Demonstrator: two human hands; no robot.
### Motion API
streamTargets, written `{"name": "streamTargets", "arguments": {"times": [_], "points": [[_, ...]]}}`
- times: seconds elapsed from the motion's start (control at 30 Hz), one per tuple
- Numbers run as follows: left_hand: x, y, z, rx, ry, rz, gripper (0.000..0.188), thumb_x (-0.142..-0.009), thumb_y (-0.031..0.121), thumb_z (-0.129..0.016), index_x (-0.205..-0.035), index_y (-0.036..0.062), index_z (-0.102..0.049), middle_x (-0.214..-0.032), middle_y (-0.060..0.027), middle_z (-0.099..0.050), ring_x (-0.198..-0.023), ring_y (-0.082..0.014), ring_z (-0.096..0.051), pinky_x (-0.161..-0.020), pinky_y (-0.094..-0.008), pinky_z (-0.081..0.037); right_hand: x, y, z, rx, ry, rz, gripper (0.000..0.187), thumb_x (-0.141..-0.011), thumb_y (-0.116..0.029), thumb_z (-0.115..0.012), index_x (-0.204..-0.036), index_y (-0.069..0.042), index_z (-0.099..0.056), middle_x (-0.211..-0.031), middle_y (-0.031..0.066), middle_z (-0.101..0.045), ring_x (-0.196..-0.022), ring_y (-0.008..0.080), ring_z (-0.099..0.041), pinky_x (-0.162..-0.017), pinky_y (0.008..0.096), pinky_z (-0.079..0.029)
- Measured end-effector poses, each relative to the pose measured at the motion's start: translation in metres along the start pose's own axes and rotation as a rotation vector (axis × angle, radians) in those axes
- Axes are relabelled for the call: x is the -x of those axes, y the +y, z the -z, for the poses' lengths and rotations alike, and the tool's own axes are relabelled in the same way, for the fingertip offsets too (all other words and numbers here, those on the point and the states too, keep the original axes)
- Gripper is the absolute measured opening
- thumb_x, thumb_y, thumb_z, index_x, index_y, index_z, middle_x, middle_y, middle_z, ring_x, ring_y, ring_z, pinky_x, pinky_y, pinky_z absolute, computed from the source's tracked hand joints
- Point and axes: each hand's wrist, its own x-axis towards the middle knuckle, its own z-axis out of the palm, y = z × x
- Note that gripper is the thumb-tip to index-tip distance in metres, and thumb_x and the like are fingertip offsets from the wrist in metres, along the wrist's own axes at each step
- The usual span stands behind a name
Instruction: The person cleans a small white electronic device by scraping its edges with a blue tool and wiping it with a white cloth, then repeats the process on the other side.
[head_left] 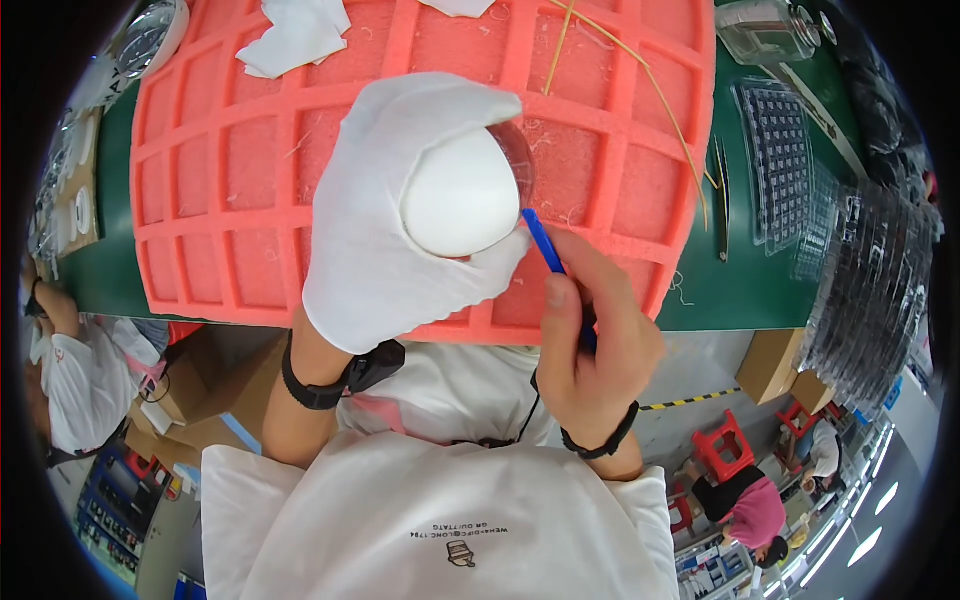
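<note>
My left hand (365,220) wears a white cloth glove and is wrapped round a smooth white dome-shaped part (460,195). A clear, see-through rim (520,165) shows along the dome's right side. My bare right hand (605,340) pinches a slim blue stick-like tool (543,240) between thumb and fingers. The tool's upper tip meets, or nearly meets, the lower right edge of the clear rim; contact cannot be made out. Both hands are over a pink foam pad (250,170) with a raised grid.
White cloth scraps (295,38) and thin yellowish strips (655,85) lie on the pad. Right of it, on the green table (690,305), are tweezers (721,200), clear plastic trays (775,165), a glass jar (765,35) and stacked trays (870,280). Other people sit at far left and lower right.
</note>
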Motion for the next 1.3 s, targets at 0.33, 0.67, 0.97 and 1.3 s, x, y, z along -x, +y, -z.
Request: {"name": "streamTargets", "arguments": {"times": [0.33, 0.67, 0.97, 1.3], "points": [[-0.002, -0.004, -0.003, -0.011, 0.003, -0.069, 0.06, -0.059, 0.002, -0.078, -0.118, 0.0081, -0.066, -0.118, -0.0115, -0.064, -0.108, -0.0295, -0.061, -0.091, -0.0372, -0.051, -0.006, -0.006, 0.003, 0.251, 0.019, 0.171, 0.03, -0.085, 0.008, -0.069, -0.115, 0.005, -0.072, -0.079, 0.013, -0.071, -0.055, 0.0172, -0.061, -0.054, 0.0246, -0.047], [-0.001, -0.003, -0.002, 0.015, -0.007, -0.032, 0.056, -0.059, -0.002, -0.072, -0.114, 0.0055, -0.065, -0.122, -0.0146, -0.063, -0.108, -0.0304, -0.06, -0.092, -0.0372, -0.05, -0.01, -0.006, 0.008, 0.224, -0.009, 0.193, 0.033, -0.08, 0.012, -0.07, -0.112, 0.007, -0.073, -0.062, 0.0094, -0.059, -0.046, 0.0149, -0.048, -0.047, 0.0247, -0.037], [-0.004, 0.0, 0.0, 0.059, -0.046, 0.024, 0.058, -0.06, 0.004, -0.084, -0.115, 0.0131, -0.068, -0.12, -0.0113, -0.056, -0.104, -0.0286, -0.063, -0.082, -0.0363, -0.055, -0.011, -0.004, 0.008, 0.223, -0.015, 0.209, 0.033, -0.081, 0.01, -0.071, -0.114, 0.006, -0.073, -0.064, 0.0092, -0.059, -0.047, 0.0153, -0.048, -0.049, 0.0252, -0.039], [-0.002, 0.0, -0.001, 0.117, 0.009, -0.023, 0.053, -0.064, -0.003, -0.083, -0.113, 0.004, -0.064, -0.115, -0.0136, -0.063, -0.104, -0.0254, -0.062, -0.091, -0.0364, -0.051, -0.011, 0.01, 0.008, 0.093, 0.198, 0.009, 0.019, -0.096, -0.005, -0.065, -0.111, 0.002, -0.074, -0.07, -0.0004, -0.064, -0.056, 0.0009, -0.039, -0.048, 0.0218, -0.024]]}}
